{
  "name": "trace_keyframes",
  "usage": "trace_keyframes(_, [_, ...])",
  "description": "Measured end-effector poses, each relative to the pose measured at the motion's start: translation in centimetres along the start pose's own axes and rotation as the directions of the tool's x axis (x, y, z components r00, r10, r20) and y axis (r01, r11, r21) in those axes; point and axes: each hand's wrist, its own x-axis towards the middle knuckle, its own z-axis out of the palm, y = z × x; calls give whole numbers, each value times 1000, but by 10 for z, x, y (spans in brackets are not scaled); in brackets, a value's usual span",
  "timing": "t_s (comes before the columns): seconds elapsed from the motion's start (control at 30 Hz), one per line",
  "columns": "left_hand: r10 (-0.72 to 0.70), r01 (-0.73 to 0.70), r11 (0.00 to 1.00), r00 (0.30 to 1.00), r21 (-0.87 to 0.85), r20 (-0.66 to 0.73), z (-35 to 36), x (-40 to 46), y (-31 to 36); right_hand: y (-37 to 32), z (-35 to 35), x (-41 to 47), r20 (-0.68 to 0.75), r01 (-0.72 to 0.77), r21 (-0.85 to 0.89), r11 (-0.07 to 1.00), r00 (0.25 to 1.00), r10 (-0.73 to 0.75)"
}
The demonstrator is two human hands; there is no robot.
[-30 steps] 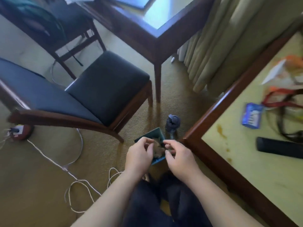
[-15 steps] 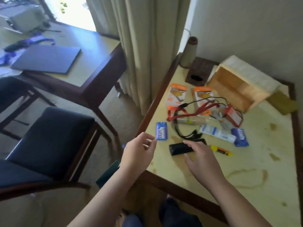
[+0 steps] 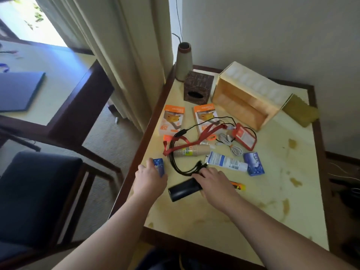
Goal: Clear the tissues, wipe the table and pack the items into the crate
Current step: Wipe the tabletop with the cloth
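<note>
Stained table [image 3: 224, 217], wooden crate [image 3: 243, 100] lying on its side at the back. Right hand [image 3: 215, 182] sits on the black cylinder [image 3: 184, 189], fingers reaching the black cable [image 3: 176, 164]. Left hand [image 3: 151, 178] grips the small blue packet [image 3: 159, 166] near the table's left edge.

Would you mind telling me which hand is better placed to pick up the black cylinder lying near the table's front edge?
Right. The right hand already rests at the far end of the black cylinder, while the left hand is occupied at the small blue packet near the table's left edge.
</note>
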Motion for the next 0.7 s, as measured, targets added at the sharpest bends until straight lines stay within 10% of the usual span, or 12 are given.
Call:
trace_keyframes(0.43, [94,-164,940,967,-298,-235,-50,2,6,53,-47,-14,-53,-2,163,987,999,11])
trace_keyframes(0.7, [459,-499,856,854,-135,-247,-79,58,92,103,-79,11,-238,-385,379,842,838,491])
